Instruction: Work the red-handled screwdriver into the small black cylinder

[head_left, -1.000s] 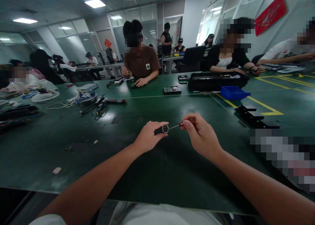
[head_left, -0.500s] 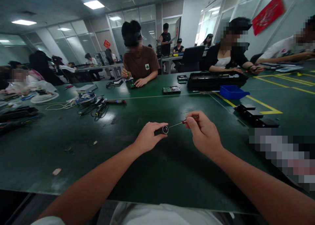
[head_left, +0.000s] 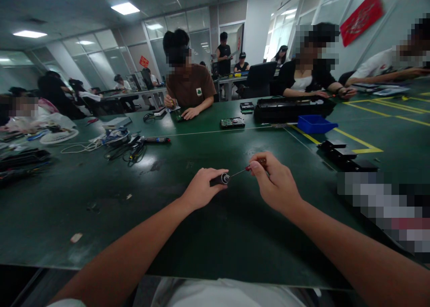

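Just above the table, my left hand (head_left: 200,189) grips a short black cylinder (head_left: 217,180) between thumb and fingers. Its round end faces right and shows a pale ring with small metal parts inside. My right hand (head_left: 276,180) is closed around the reddish-brown handle of a screwdriver (head_left: 239,173). The thin shaft slants down to the left, and its tip reaches the cylinder's round end. Whether the tip sits inside or only touches it is too small to tell.
The green table (head_left: 141,235) carries a tangle of cables (head_left: 129,150) on the left. Ahead lie a green circuit-board device (head_left: 232,123) and a long black housing (head_left: 292,110). To the right are a blue bin (head_left: 316,124) and black brackets (head_left: 346,156). A co-worker (head_left: 190,85) sits opposite.
The cylinder's end has turned slightly, and more metal shows at it now. My right hand and the screwdriver have shifted a little left, with the tip still at that end.
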Tool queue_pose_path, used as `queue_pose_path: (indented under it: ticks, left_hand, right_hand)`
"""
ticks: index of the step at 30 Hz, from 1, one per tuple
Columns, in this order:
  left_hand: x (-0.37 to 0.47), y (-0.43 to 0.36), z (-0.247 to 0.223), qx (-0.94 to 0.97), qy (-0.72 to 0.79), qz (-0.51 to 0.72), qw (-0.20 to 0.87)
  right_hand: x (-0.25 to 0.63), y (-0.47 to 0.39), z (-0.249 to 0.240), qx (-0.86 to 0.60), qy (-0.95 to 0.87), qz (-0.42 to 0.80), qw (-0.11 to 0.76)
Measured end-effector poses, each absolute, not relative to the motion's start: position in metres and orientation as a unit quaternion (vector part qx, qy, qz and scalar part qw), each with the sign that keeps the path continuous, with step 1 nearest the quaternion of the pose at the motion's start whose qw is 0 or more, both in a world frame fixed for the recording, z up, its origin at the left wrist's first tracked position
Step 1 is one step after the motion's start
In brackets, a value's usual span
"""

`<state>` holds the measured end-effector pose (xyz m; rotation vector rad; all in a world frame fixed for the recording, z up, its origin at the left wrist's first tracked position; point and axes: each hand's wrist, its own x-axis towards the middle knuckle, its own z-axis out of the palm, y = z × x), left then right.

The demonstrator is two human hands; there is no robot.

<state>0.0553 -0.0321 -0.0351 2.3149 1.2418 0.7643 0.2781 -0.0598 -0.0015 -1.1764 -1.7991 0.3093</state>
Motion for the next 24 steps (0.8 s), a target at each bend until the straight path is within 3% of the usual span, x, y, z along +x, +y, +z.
queue_pose_path:
  ticks: [24]
  left_hand:
    - [0.0570, -0.0333, -0.0351, 0.803, 0.456, 0.296, 0.244]
  right_hand:
    - [0.2792, -0.0590, -0.0008, -0.495, -0.737, 0.106, 0.448]
